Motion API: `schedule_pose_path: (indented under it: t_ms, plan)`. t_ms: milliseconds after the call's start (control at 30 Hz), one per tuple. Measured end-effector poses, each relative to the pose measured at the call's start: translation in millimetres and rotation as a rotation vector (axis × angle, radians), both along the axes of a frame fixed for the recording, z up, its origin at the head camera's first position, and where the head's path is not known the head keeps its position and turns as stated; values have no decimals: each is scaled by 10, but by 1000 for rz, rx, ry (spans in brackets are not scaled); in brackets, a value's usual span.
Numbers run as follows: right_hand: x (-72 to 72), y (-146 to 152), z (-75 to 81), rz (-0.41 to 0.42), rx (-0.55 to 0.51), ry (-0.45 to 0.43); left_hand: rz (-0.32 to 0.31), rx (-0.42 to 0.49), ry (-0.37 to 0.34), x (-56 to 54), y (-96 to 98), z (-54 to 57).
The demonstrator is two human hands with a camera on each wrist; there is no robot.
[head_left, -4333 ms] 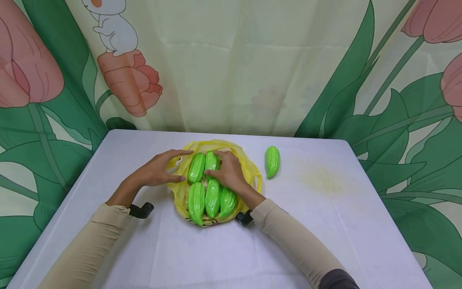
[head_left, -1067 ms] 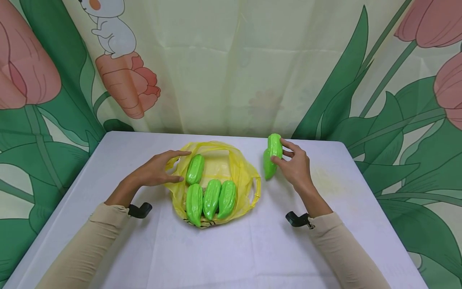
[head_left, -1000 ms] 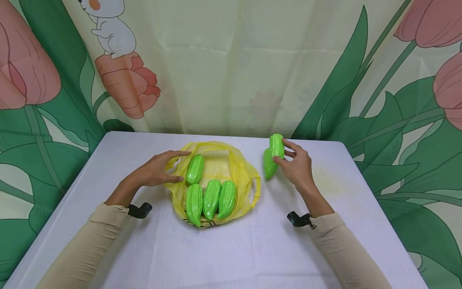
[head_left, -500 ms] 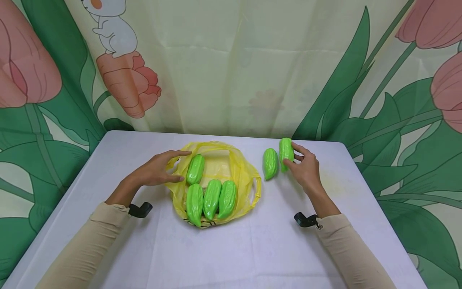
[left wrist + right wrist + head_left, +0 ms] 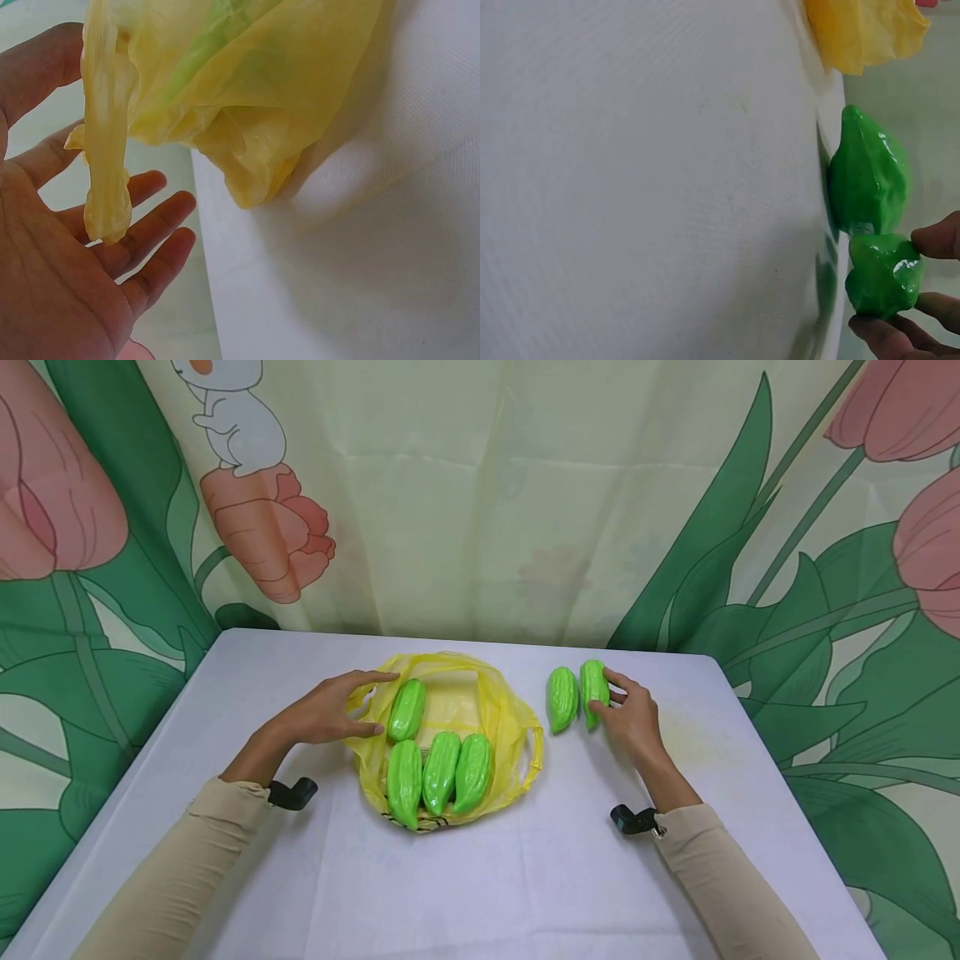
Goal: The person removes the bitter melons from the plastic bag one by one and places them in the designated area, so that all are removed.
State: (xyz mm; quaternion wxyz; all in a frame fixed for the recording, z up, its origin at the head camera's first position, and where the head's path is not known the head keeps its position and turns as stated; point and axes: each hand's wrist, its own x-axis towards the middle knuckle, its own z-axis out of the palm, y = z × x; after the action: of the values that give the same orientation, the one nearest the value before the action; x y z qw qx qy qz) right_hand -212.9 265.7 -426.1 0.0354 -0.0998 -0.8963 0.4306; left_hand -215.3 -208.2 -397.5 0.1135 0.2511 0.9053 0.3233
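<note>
My right hand [image 5: 636, 720] pinches a bright green bitter melon [image 5: 592, 680] between thumb and fingers at the back right of the table. Just to its left lies another bitter melon [image 5: 562, 700]; in the right wrist view the held bitter melon [image 5: 883, 276] is low, close to the tabletop. A yellow plastic bag [image 5: 516, 731] lies spread at the middle, with several bitter melons [image 5: 442, 772] in it. At the bag's left edge my left hand [image 5: 318, 710] stays with fingers spread. A loop of the bag [image 5: 109, 165] hangs across that hand's palm in the left wrist view.
A white cloth covers the table [image 5: 450, 893], which has a faint yellowish stain on the right. Behind it hangs a curtain [image 5: 480, 510] printed with tulips, leaves and a rabbit on a carrot. A black wrist camera [image 5: 633, 820] sits at the right sleeve.
My right hand has taken a bitter melon out of the bag, carried it right past the one on the table, and lowered it beside that one. The left hand has hardly moved.
</note>
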Motion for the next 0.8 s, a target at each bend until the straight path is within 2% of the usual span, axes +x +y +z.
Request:
schedule_pose_path:
  t_ms: [800]
  plan:
    - [-32,16,-79,24,-11,-50,16,-11,-18,7,-5,-5]
